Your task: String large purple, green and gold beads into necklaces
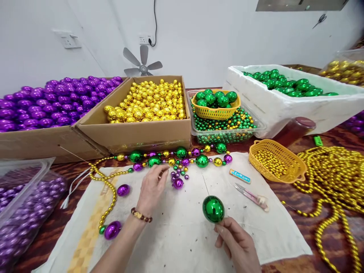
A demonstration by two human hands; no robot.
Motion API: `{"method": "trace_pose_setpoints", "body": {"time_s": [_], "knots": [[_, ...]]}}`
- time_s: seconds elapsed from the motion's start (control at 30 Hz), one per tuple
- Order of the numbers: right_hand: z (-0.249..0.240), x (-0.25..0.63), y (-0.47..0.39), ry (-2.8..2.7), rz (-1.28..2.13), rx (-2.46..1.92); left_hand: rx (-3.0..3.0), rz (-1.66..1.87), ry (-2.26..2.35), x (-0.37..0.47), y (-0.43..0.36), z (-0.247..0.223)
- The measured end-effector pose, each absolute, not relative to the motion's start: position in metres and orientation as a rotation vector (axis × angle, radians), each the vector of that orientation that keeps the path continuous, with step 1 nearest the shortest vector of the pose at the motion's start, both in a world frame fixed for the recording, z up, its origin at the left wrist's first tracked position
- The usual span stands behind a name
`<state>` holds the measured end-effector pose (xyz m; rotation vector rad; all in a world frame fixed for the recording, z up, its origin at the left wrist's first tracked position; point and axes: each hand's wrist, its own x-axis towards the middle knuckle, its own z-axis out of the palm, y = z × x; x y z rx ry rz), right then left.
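White cloth (256, 227) on worktop: right hand (237, 244) pinches green oval bead (213, 209) mid-cloth, long axis roughly upright, tilted left. Left hand (152, 187) fingers closed on bead strand (170, 157) near cloth's far edge.

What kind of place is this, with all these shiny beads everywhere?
Probably a small bead-stringing workshop: cardboard boxes of purple beads and gold beads, and a half-strung necklace on a work cloth.

On the cloth (182, 242) the snips (251, 195) lie right of the bead strand (170, 157); behind it stand two cardboard boxes (133, 132), a basket (216, 110) in the tray (256, 123) to their right
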<state>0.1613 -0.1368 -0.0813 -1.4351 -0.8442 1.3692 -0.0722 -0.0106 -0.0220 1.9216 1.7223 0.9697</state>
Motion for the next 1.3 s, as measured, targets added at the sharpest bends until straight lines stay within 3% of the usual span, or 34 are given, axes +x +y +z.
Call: {"method": "trace_pose_setpoints", "body": {"time_s": [0.27, 0.73, 0.8, 0.9, 1.0, 1.3], "knots": [[-0.093, 0.159, -0.138, -0.979, 1.310, -1.407, 2.453, 0.288, 1.787, -0.039, 0.021, -0.037], [-0.093, 0.162, -0.137, -0.972, 1.338, -1.405, 2.539, 0.235, 1.597, -0.018, 0.019, -0.035], [-0.090, 0.163, -0.137, -0.980, 1.355, -1.395, 2.336, 0.407, 1.558, -0.020, 0.016, -0.029], [-0.081, 0.166, -0.138, -0.997, 1.379, -1.350, 1.539, 0.817, 1.298, -0.025, 0.006, -0.016], [-0.071, 0.170, -0.141, -1.023, 1.406, -1.300, 0.864, 1.002, 0.953, -0.027, -0.011, -0.005], [-0.048, 0.176, -0.146, -1.169, 1.412, -1.333, 0.407, 1.084, 0.739, -0.021, -0.032, -0.006]]}}
